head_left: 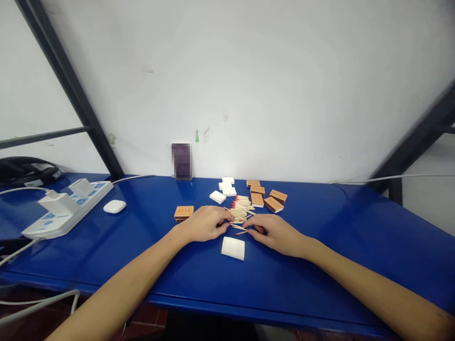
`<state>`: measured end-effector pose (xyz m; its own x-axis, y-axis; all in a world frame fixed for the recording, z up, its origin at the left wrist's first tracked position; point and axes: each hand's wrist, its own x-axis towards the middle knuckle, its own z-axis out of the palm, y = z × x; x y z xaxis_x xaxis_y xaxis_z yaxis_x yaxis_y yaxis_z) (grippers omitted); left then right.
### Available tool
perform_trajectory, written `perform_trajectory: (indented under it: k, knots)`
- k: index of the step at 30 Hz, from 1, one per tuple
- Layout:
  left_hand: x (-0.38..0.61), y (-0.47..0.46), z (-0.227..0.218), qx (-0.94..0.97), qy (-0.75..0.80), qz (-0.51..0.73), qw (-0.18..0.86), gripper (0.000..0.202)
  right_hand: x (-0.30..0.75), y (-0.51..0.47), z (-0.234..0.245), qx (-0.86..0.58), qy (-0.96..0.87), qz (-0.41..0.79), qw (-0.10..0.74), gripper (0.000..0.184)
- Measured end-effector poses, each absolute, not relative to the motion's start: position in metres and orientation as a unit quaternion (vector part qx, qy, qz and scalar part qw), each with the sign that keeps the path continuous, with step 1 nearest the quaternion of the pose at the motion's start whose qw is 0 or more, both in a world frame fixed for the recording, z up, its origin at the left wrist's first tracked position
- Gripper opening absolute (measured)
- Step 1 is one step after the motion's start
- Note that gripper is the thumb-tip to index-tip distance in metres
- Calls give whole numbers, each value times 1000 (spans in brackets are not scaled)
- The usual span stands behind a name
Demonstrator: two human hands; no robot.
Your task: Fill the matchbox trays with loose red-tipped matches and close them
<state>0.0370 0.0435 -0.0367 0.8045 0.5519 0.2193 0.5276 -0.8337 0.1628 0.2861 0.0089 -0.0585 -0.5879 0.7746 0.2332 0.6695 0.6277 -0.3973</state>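
Observation:
A heap of wooden matches [242,204] with red heads lies on the blue table between my two hands. At its left edge my left hand [208,223] is closed, thumb and fingertips on matches there. My right hand [279,233] is curled in from the other side, with thumb and forefinger at the end of a loose match [241,232]. Just in front of the heap is a white matchbox tray [233,248]. More white trays [218,197] lie behind the heap on the left, and several orange matchbox sleeves [273,204] behind it on the right.
Beside my left wrist sit stacked orange matchboxes [184,212]. Farther left are a white earphone case [114,206] and a power strip [67,215] with plugs and cables. A dark pixelated object [182,162] leans on the wall. Dark metal posts [81,104] flank the blue table [341,265].

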Motion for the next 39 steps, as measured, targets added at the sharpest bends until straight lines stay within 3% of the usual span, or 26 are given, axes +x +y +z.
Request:
perform_trajectory:
  k: [12, 39]
  knots:
    - [38, 43, -37, 947, 288, 134, 54, 23, 287, 7, -52, -371, -907, 113, 166, 33]
    - [37, 45, -39, 948, 282, 139, 54, 24, 286, 6, -54, -381, -894, 140, 190, 24]
